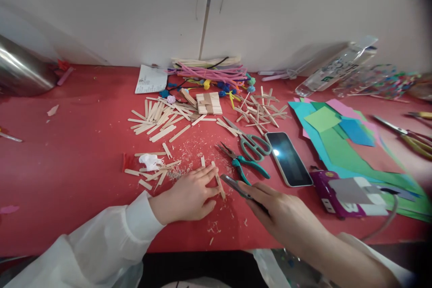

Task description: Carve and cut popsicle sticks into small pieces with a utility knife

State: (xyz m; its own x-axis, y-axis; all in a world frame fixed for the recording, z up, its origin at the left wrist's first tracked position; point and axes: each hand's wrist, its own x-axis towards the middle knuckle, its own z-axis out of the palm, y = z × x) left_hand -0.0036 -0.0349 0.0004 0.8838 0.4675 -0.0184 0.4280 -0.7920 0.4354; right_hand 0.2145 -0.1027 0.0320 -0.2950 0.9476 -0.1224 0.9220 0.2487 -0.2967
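Observation:
Flat on the red table lies my left hand [191,193], palm down with its fingers stretched apart. Its fingertips touch a wooden craft stick [221,186] and press it against the tabletop. Another short stick piece [203,161] pokes out just beyond those fingers. My right hand [273,207] is closed around a grey utility knife [236,185], which points toward the stick. The knife's tip is beside the stick; whether they touch I cannot tell. Wood shavings [194,155] are scattered around my left hand.
Pliers [241,162], green-handled scissors [253,144] and a phone [289,159] lie beyond my right hand. Craft sticks [160,117] are heaped farther back, near pink pipe cleaners [212,72]. Coloured paper [351,144] and a purple glue-gun-like device [347,193] occupy the right. A metal bottle [23,69] stands left.

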